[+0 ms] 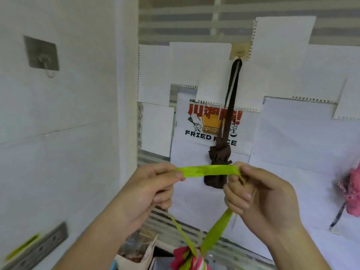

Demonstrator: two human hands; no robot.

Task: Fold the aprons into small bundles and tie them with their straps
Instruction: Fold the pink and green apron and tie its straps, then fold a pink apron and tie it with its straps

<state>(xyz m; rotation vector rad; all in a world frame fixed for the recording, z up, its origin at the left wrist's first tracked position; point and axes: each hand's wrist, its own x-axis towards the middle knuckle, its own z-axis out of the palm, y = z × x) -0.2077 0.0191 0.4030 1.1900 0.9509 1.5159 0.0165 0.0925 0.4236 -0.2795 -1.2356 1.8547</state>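
Both hands sit low and central in the frame: the left hand [150, 189] and the right hand [259, 193] each pinch the green strap [209, 170] with curled fingers, stretching it flat between them. Its tails drop to the pink apron bundle [188, 259] at the bottom edge. Thin, limp and light, the strap probably handles best near its ends.

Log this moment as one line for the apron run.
left hand pinches green strap | right hand grips other end | pink bundle hangs below | brown bundle on hook
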